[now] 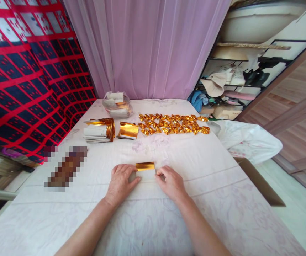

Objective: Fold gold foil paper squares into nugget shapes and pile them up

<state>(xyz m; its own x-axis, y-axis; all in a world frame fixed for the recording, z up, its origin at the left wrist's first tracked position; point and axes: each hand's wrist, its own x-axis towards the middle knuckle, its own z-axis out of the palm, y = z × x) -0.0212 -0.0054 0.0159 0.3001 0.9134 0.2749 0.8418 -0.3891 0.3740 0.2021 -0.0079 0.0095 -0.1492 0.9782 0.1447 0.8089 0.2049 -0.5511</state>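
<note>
— What have you got under your hands there?

— A small rectangular sheet of gold foil paper [145, 167], white side folded up toward me, lying on the white floral tablecloth [211, 177] near the table's near edge, about midway across. My left hand [121, 181] pins its left end with thumb and fingertips pinched on the paper; my right hand [170, 182] pinches the right end the same way. Both are pressed flat, I'd judge to keep the crease straight.

— And the rest of the gold?

— Further back, toward the far edge, a row of small folded gold foil pieces [173, 124] is laid out in lines, well apart from my hands, probably so they stay tidy. Left of them lies a curled loose gold sheet [127, 130], and beside that a stack of gold-and-white foil sheets [98, 132], within reach. Behind those, at the far edge, sits a clear plastic bag of more paper [116, 104].

— Anything on the right?

— A crumpled white plastic bag [246, 140] hanging over the right edge.
</note>
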